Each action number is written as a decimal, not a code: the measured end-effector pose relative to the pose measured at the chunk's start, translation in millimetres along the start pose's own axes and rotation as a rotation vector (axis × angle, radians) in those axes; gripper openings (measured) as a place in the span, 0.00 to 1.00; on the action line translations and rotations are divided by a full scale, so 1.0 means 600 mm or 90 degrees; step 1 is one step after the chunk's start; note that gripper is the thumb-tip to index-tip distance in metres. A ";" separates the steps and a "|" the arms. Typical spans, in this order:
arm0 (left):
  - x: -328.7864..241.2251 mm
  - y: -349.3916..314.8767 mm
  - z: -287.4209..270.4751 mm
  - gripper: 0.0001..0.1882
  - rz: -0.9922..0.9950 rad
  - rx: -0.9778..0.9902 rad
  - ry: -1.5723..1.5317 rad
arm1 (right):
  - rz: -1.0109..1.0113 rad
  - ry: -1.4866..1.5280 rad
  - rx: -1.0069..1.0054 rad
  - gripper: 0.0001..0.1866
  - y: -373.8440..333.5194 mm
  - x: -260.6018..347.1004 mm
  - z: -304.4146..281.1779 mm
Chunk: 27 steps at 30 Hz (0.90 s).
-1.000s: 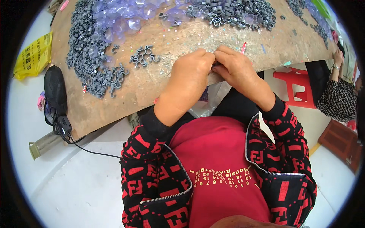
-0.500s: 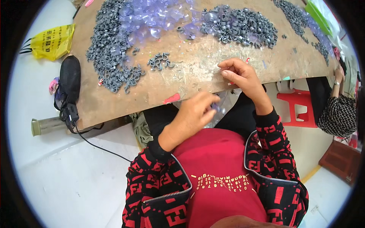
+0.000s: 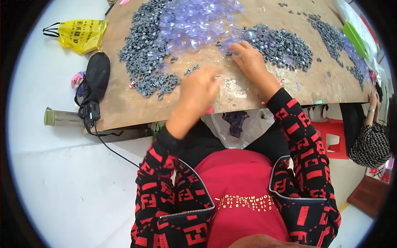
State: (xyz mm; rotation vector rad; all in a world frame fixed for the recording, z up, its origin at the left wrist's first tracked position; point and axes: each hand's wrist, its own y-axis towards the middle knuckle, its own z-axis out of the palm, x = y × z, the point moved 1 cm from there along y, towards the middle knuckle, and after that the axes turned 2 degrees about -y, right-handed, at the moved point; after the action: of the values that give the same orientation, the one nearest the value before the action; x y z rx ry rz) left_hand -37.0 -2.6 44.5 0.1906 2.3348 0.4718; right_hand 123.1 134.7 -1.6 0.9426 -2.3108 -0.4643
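Observation:
My right hand (image 3: 251,64) reaches over the wooden table, fingers bent and somewhat apart. Its fingertips are at a few translucent purple suction cups (image 3: 226,44), between the big heap of cups (image 3: 192,25) and the right-hand pile of grey curved plastic clips (image 3: 283,47). Whether it touches a cup is hard to see. My left hand (image 3: 197,89) is over the table's near part, blurred by motion. Beside it lies a small group of grey clips (image 3: 190,69), partly covered by the hand. A larger pile of grey clips (image 3: 144,58) spreads to its left.
An open clear plastic bag (image 3: 217,130) with dark purple stuff hangs below the table edge (image 3: 165,118). Left are a black pouch (image 3: 99,72), a yellow bag (image 3: 84,33) and a green-lidded bottle (image 3: 62,118). At right, another person's arm (image 3: 369,113) is beside a red stool (image 3: 335,140).
My left hand has moved from above my lap, where something purple was at its fingers, to over the table. My right hand has reached farther, to the suction cups. The view has shifted.

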 end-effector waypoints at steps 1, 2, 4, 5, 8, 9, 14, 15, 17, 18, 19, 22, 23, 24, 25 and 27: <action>0.023 0.029 -0.010 0.11 0.014 -0.052 0.041 | -0.014 -0.015 -0.001 0.11 0.000 -0.006 0.003; 0.047 0.056 -0.019 0.12 0.027 -0.103 0.080 | -0.027 -0.030 -0.002 0.09 0.000 -0.010 0.004; 0.096 0.099 -0.026 0.11 0.095 -0.132 0.178 | -0.021 0.023 -0.003 0.07 -0.007 -0.004 0.003; 0.113 0.113 -0.026 0.11 0.165 -0.155 0.273 | -0.008 0.074 -0.004 0.05 -0.014 0.002 -0.002; 0.152 0.136 -0.013 0.08 0.151 -0.088 0.323 | 0.119 0.189 0.064 0.06 -0.029 0.013 -0.028; 0.163 0.137 -0.008 0.08 0.152 -0.084 0.314 | 0.126 0.183 0.066 0.06 -0.034 0.012 -0.036; 0.167 0.140 -0.014 0.04 0.127 -0.142 0.246 | 0.215 0.199 0.049 0.09 -0.067 0.001 -0.059; 0.162 0.137 -0.016 0.04 0.097 -0.154 0.209 | 0.224 0.195 0.048 0.09 -0.071 -0.003 -0.065; 0.160 0.129 -0.012 0.03 0.087 -0.159 0.215 | 0.267 0.306 0.107 0.12 -0.076 -0.007 -0.075; 0.159 0.125 -0.010 0.04 0.031 -0.155 0.192 | 0.270 0.326 0.130 0.15 -0.082 -0.011 -0.077; 0.160 0.119 -0.011 0.04 -0.025 -0.151 0.173 | 0.272 0.329 0.131 0.15 -0.086 -0.009 -0.080; 0.152 0.107 0.004 0.04 -0.098 -0.185 -0.042 | 0.323 0.442 0.078 0.11 -0.104 -0.004 -0.092; 0.153 0.103 0.009 0.05 -0.177 -0.186 -0.209 | 0.322 0.449 0.079 0.11 -0.112 -0.004 -0.091; 0.154 0.101 0.011 0.04 -0.207 -0.167 -0.265 | 0.317 0.464 0.064 0.10 -0.119 -0.002 -0.090; 0.156 0.101 0.016 0.04 -0.208 -0.167 -0.262 | 0.313 0.476 0.048 0.10 -0.126 -0.005 -0.091; 0.163 0.104 0.024 0.04 -0.294 -0.129 -0.313 | 0.323 0.487 0.051 0.08 -0.135 -0.006 -0.087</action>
State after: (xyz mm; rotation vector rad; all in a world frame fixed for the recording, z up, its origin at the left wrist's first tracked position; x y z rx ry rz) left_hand -97.2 85.2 -3.6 -0.2961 1.7595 0.3727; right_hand 200.3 76.7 -4.9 0.4169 -1.7565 0.1859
